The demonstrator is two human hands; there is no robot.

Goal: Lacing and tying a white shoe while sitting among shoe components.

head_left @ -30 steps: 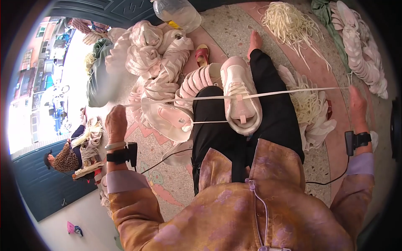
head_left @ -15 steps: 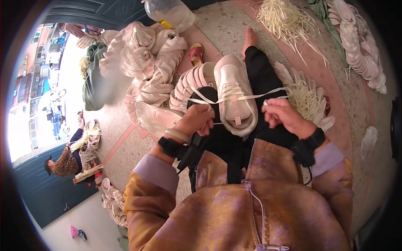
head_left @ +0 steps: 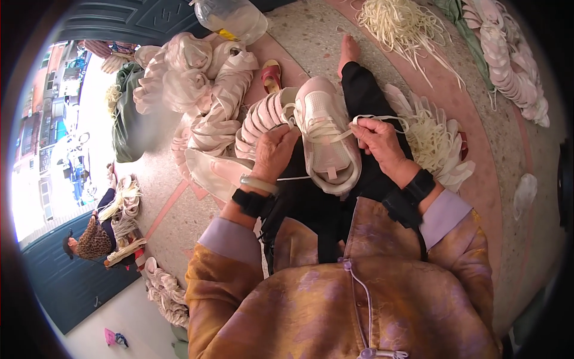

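Note:
A pale pink and white sneaker [head_left: 317, 106] rests on my lap, toe pointing away, with a cream shoelace [head_left: 329, 136] threaded across its upper. My right hand [head_left: 379, 142] is closed in a pinch on the shoelace at the right edge of the eyelets; a loop of it runs out past my fingers. Close against the shoe's left side, my left hand [head_left: 276, 149] is also closed, its fingertips at a strand of the shoelace; they are partly hidden. Below that hand a white strand stretches to the shoe's collar.
Stacked pale pink shoe uppers [head_left: 218, 113] lie on the left, near a red sandal [head_left: 271, 76]. Loose cream laces [head_left: 433, 140] are heaped right of my leg, another lace pile [head_left: 403, 27] farther off. A clear plastic jug [head_left: 233, 21] stands far ahead. Another person [head_left: 94, 242] sits at far left.
Both hands have come in from pulling wide to the shoe's eyelets. The lace that was stretched taut across the shoe now lies slack, looping at the right.

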